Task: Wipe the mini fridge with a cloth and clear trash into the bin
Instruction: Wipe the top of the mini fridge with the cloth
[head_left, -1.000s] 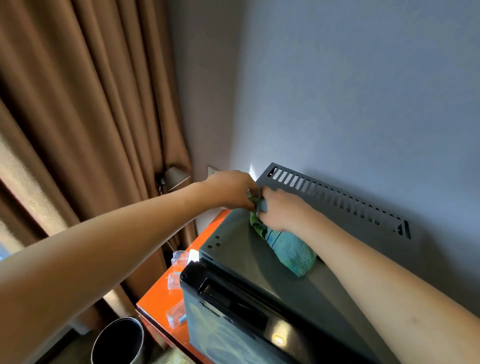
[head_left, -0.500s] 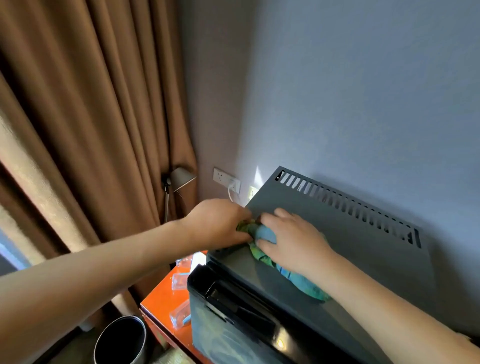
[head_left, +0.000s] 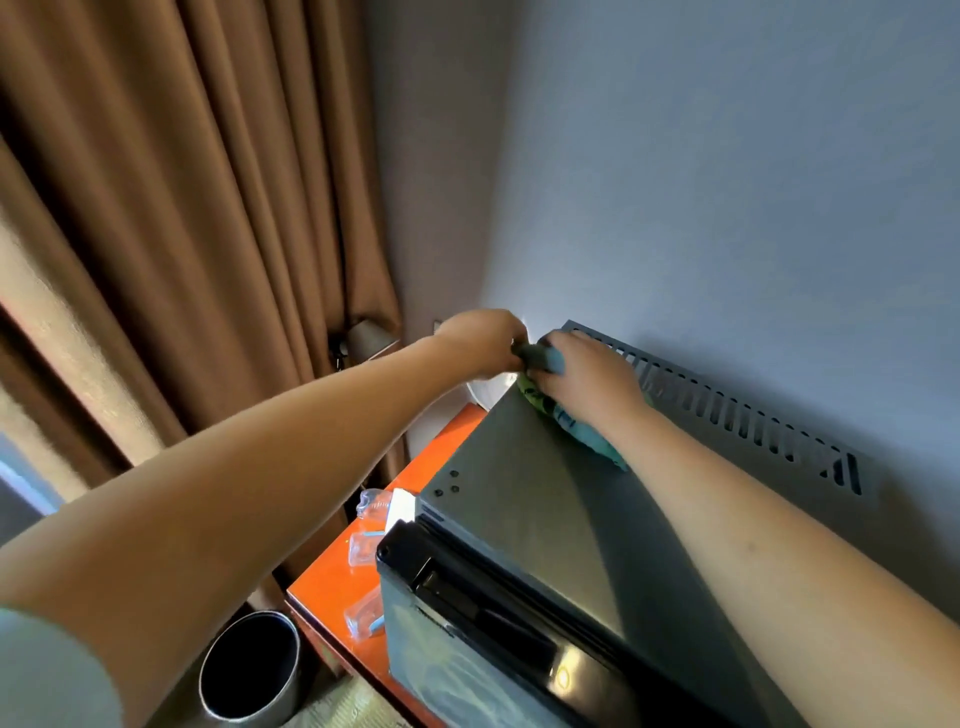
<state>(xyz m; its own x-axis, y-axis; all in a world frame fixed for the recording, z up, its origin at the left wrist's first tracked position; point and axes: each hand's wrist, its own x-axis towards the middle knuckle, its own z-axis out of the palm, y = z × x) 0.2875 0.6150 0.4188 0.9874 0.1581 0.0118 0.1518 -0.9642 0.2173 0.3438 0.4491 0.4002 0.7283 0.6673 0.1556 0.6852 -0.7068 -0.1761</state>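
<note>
The grey mini fridge (head_left: 524, 499) stands on an orange table, its black door facing me. A blue-green cloth (head_left: 582, 434) lies on the fridge's top at the far left corner. My right hand (head_left: 587, 379) lies over the cloth, fingers curled on its upper end. My left hand (head_left: 485, 343) pinches the same end of the cloth just past the corner. Clear plastic trash pieces (head_left: 366, 548) lie on the table left of the fridge. A round dark bin (head_left: 249, 670) stands on the floor at the lower left.
The orange table (head_left: 332, 577) juts out left of the fridge. Brown curtains (head_left: 182, 208) hang at the left, with a small lamp (head_left: 366, 338) beside them. A grey wall (head_left: 701, 182) runs behind the fridge's slotted rear vent (head_left: 737, 415).
Both hands have slid the cloth from the left-front part of the fridge top back to its far left corner. The view has tilted a little.
</note>
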